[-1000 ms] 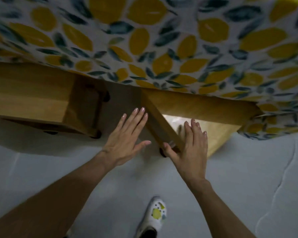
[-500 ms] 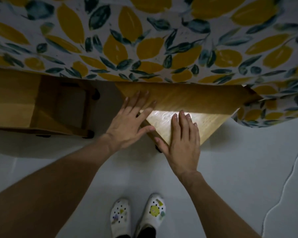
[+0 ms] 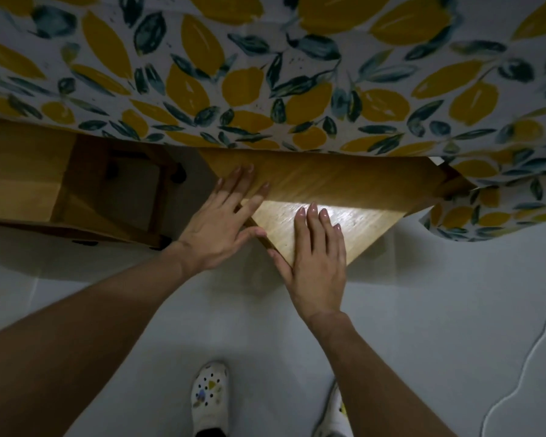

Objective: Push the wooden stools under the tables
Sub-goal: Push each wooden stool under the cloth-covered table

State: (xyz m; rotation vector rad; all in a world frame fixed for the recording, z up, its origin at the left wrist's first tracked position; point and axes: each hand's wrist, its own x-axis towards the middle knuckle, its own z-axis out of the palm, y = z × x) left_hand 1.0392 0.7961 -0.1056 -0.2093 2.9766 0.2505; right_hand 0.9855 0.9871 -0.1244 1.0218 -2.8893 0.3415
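Observation:
A wooden stool (image 3: pixel 353 190) stands upright at the table's edge, its seat partly beneath the lemon-print tablecloth (image 3: pixel 265 74); one corner of the seat juts out toward me. My left hand (image 3: pixel 224 222) lies flat on the seat's left edge, fingers spread. My right hand (image 3: pixel 319 263) rests flat on the lit near corner of the seat. A second wooden stool (image 3: pixel 22 171) sits to the left, partly under the cloth, its legs and rungs showing.
The cloth hangs over the table edge and drapes lower at the right (image 3: pixel 492 197). Grey floor (image 3: pixel 423 310) lies in front, with a thin white cable (image 3: pixel 530 351) at the right. My white patterned shoes (image 3: pixel 210 395) stand below the hands.
The stool has gone from tipped on its side to upright, and both hands now lie flat on its seat. The view has risen a little.

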